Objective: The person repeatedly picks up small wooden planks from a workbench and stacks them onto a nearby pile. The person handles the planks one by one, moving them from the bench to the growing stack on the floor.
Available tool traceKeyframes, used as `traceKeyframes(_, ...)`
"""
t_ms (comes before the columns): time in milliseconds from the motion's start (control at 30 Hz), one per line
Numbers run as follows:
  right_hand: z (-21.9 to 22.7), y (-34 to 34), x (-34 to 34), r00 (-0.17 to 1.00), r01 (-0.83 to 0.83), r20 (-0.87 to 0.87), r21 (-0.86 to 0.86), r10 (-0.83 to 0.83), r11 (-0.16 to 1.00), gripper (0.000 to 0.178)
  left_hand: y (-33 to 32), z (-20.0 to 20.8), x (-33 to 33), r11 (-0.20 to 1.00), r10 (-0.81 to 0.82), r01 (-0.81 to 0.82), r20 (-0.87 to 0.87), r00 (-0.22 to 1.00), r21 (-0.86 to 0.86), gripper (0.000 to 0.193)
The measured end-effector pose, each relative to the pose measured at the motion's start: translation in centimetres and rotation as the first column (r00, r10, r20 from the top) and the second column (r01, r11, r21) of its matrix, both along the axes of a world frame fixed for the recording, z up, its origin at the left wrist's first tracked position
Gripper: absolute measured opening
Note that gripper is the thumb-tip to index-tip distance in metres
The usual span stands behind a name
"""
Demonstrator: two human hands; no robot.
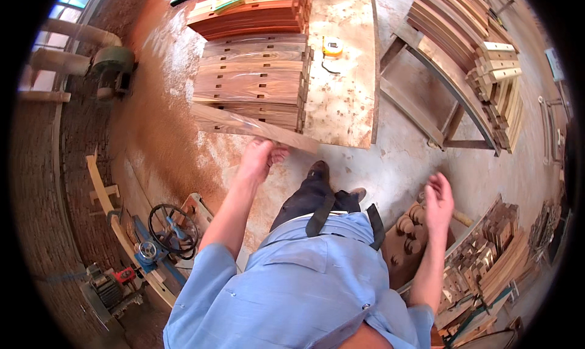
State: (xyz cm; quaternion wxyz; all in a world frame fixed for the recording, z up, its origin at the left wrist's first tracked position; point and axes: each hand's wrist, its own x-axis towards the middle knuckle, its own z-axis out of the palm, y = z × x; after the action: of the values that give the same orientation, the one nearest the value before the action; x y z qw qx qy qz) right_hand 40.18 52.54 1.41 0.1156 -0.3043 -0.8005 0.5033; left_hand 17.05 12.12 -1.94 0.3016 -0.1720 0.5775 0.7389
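My left hand (264,157) is closed at the near edge of a slightly blurred, light brown wooden board (256,127). The board lies at a slant across the near end of a stack of mortised boards (241,79), its right end reaching past the stack. Small rectangular slots show along the stacked pieces. My right hand (439,199) hangs out to the right in the air, fingers loosely bent and apart, nothing in them. Below it sits a dark wooden piece with rounded knobs (409,227).
A yellow tape measure (332,46) lies on the pale tabletop (341,105). Farther back is a reddish board stack (250,20). To the right, a metal-framed table (454,68) bears long boards. A machine with a handwheel (173,228) stands left; wood blocks (469,270) crowd the lower right.
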Motion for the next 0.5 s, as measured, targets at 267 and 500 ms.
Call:
traceKeyframes(267, 6.7, -12.5, -9.2, 0.821, -0.492, -0.018, 0.484, 0.570, 0.724, 0.056, 8.0, -0.3, 3.7, 0.867, -0.492, 0.494, -0.275, 0.826, -0.070, 0.021)
traceKeyframes(500, 4.4, -10.7, -5.7, 0.921, -0.321, -0.067, 0.427, 0.383, 0.846, 0.049, 14.3, 2.5, 5.9, 0.763, -0.608, 0.647, -0.349, 0.713, -0.007, 0.056)
